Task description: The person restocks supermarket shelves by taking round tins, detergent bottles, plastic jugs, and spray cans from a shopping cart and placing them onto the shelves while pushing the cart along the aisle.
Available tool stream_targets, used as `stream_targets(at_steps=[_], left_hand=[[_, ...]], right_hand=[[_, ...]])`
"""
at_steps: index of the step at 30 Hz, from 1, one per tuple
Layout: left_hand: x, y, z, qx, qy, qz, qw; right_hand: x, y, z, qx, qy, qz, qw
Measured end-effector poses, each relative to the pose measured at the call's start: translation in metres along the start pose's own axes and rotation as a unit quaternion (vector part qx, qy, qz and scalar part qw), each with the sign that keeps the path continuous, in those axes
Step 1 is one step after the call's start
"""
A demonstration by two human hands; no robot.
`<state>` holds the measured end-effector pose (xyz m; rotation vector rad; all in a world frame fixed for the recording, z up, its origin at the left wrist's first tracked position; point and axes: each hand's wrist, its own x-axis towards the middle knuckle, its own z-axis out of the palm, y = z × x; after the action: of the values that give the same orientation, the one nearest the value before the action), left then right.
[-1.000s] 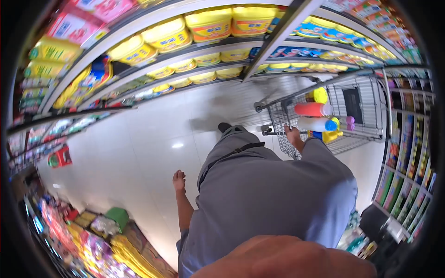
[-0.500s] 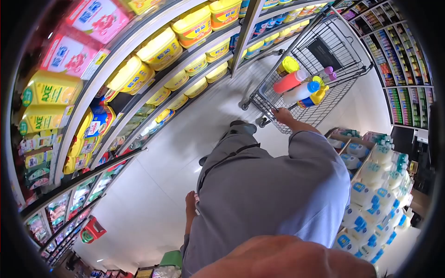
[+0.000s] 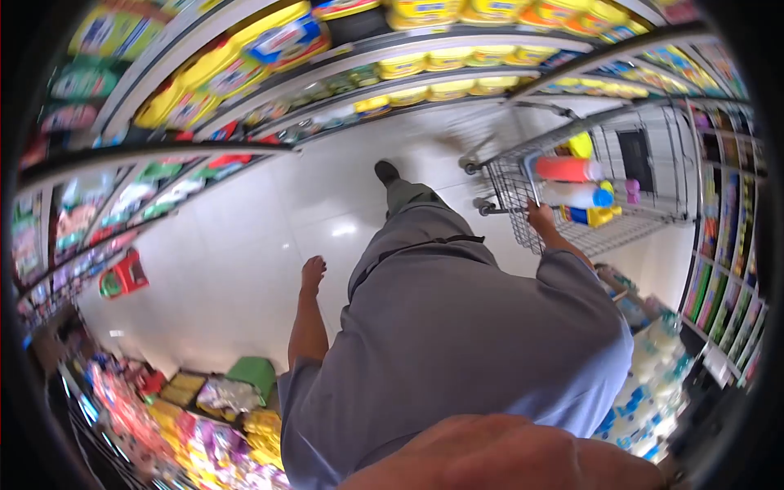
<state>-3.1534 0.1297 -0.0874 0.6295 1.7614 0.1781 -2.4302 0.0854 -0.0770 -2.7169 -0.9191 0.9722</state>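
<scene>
My right hand [image 3: 539, 219] is closed around the near end of a wire shopping cart [image 3: 653, 214], to my right. In the cart lie a red bottle [image 3: 567, 169], a white bottle with a blue cap [image 3: 572, 194], a yellow bottle with a blue label [image 3: 594, 216] and a yellow container [image 3: 581, 145]. A purple-capped item [image 3: 632, 192] is beyond them. My left hand [image 3: 313, 273] hangs away from my body over the floor, its fingers loosely bent and apart, holding nothing.
Shelves of yellow tubs [image 3: 416, 65] curve across the front. A red container [image 3: 124, 274] stands on the floor at left. Behind left are a green bin [image 3: 251, 377] and colourful packages [image 3: 192, 445]. Stacked white jugs [image 3: 649, 392] stand at right, near more shelves [image 3: 727, 245].
The view has turned, with the shelves and cart shifting round. My left hand has swung out from beside my body. My right hand stays on the cart, and one foot has stepped forward.
</scene>
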Motion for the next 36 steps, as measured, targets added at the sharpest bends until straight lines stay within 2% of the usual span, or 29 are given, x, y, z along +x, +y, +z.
stream_targets(at_steps=[3,6,9,12,13,14,16,17,18,20,24,25,28,31,32,33,34,35,36], left_hand=[[0.015,-0.018,-0.013,-0.011,-0.002,-0.009,1.000],[0.024,-0.014,-0.036,-0.027,0.018,0.006,0.999],[0.038,-0.012,-0.080,-0.039,0.043,0.039,0.998],[0.044,-0.012,-0.136,-0.029,0.047,0.029,0.998],[0.045,-0.013,-0.152,-0.013,0.039,0.018,0.999],[0.048,-0.011,-0.168,0.003,0.031,0.009,0.999],[0.060,-0.007,-0.207,0.018,0.051,0.010,0.998],[0.061,-0.004,-0.221,0.033,0.068,0.008,0.997],[0.063,-0.003,-0.235,0.033,0.068,0.006,0.997],[0.062,0.004,-0.258,-0.098,0.113,-0.004,0.989],[0.086,-0.003,-0.287,-0.068,0.086,-0.010,0.994],[0.092,-0.007,-0.295,-0.061,0.069,-0.024,0.995],[0.104,-0.006,-0.326,-0.022,0.017,-0.038,0.999],[0.123,-0.007,-0.364,-0.018,0.003,-0.023,1.000],[0.127,-0.007,-0.380,0.007,-0.020,-0.020,1.000],[0.133,-0.005,-0.396,0.027,-0.020,-0.001,0.999],[0.140,0.001,-0.412,0.046,-0.020,0.020,0.999],[0.141,0.007,-0.432,0.102,-0.037,0.059,0.992],[0.145,0.006,-0.456,0.129,-0.056,0.064,0.988]], right_hand=[[-0.049,-0.057,0.005,0.072,-0.021,0.027,0.997],[-0.059,-0.072,0.035,0.102,-0.030,0.016,0.994],[-0.043,-0.064,0.080,0.107,-0.023,0.022,0.994],[-0.065,-0.107,0.093,0.092,-0.022,0.053,0.994],[-0.071,-0.121,0.099,0.125,-0.032,0.080,0.988],[-0.065,-0.123,0.110,0.123,-0.036,0.078,0.989],[-0.021,-0.087,0.150,0.106,-0.077,0.132,0.983],[-0.009,-0.081,0.171,0.071,-0.042,0.116,0.990],[-0.005,-0.070,0.180,0.064,-0.063,0.122,0.988],[-0.042,-0.138,0.169,0.070,-0.095,0.116,0.986],[-0.085,-0.216,0.169,0.108,-0.123,0.105,0.981],[-0.088,-0.221,0.186,0.151,-0.072,0.114,0.979],[-0.115,-0.254,0.202,0.165,-0.062,0.103,0.979],[-0.129,-0.276,0.228,0.094,-0.015,0.146,0.985],[-0.102,-0.228,0.264,0.081,0.015,0.086,0.993],[-0.113,-0.233,0.278,0.057,0.077,0.042,0.994],[-0.142,-0.265,0.272,-0.011,0.088,0.109,0.990],[-0.179,-0.303,0.262,-0.003,0.068,0.113,0.991],[-0.188,-0.309,0.274,-0.037,0.064,0.139,0.987]])
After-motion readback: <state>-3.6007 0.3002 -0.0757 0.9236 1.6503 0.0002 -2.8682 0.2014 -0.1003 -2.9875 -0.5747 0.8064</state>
